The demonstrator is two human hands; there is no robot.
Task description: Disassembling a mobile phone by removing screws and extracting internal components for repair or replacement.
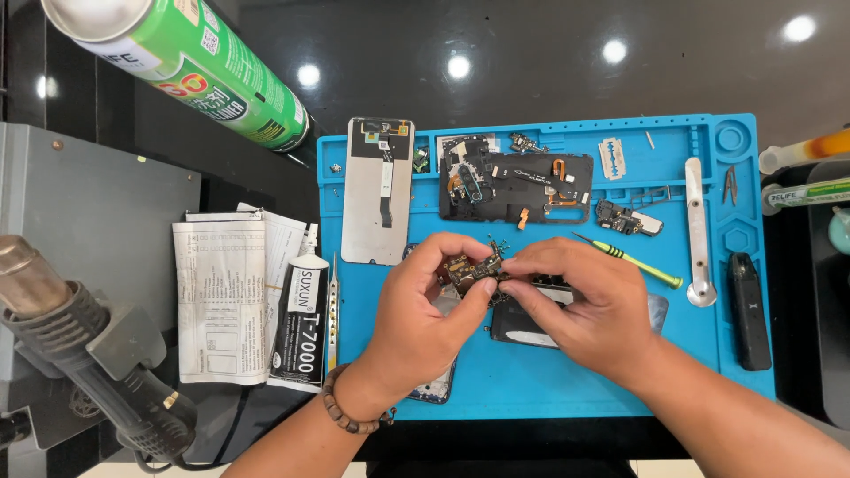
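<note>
Both hands meet over the blue work mat (531,381), pinching a small dark circuit board (472,266) with gold parts between their fingertips. My left hand (423,305) grips its left side, and my right hand (575,296) holds its right end. Under the hands lies an opened phone body (522,323), partly hidden. A grey phone screen panel (379,190) lies face down at the mat's upper left, and a black phone frame with orange flex cables (518,188) sits above the hands.
A green-handled screwdriver (633,261), a metal pry tool (698,235), a razor blade (613,158) and a small board (627,218) lie right on the mat. Left are a black glue tube (301,323), tweezers (334,310), papers (221,301), a heat gun (80,345) and a green spray can (195,62).
</note>
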